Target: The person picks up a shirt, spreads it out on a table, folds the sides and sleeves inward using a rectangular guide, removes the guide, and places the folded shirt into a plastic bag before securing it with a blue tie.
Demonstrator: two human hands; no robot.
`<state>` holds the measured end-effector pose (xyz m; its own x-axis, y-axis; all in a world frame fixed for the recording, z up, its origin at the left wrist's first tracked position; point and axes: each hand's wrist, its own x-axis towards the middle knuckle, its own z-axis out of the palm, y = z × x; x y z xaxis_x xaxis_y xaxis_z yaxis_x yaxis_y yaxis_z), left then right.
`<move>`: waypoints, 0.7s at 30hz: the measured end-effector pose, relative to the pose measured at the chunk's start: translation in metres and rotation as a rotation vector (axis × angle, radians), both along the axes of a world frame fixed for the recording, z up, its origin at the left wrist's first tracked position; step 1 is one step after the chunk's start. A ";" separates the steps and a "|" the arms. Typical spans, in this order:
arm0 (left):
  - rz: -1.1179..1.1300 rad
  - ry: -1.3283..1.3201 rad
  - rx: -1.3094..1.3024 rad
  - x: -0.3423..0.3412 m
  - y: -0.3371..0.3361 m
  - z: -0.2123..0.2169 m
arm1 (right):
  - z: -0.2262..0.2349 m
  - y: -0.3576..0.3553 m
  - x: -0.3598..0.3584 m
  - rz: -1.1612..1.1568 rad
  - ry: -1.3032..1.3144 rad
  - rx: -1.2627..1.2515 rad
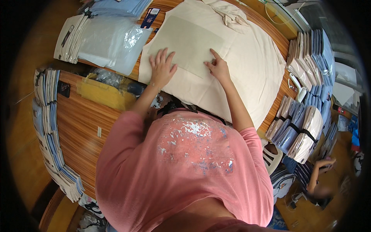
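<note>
A cream-coloured garment (251, 73) lies spread on the wooden table in front of me, its far end bunched. On it rests a thin, flat, greyish-beige rectangular sheet (189, 40). My left hand (162, 69) is open, its spread fingers lying on the sheet's near left part. At the near right edge of the sheet is my right hand (218, 69), with the index finger stretched out and the thumb apart. Neither hand holds anything that I can see.
Clear plastic bags (110, 42) and packed folded garments (69, 40) lie at the far left, near a dark tag (150, 18). Bundled packed garments (297, 127) and a white handheld tool (296, 87) are on the right. Another person (315, 178) sits at the lower right.
</note>
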<state>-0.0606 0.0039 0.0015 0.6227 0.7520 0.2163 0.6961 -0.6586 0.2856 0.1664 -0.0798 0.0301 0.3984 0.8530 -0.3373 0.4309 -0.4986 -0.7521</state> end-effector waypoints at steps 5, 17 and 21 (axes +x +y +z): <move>-0.130 -0.272 -0.619 -0.037 -0.062 0.029 | 0.032 -0.066 0.013 0.129 -0.190 -0.002; 0.045 -1.318 -1.966 -0.088 -0.087 -0.216 | -0.043 -0.360 0.027 -1.017 0.917 0.153; 0.807 -1.482 -2.155 -0.072 -0.073 -0.191 | -0.072 -0.373 0.020 -1.077 0.922 0.214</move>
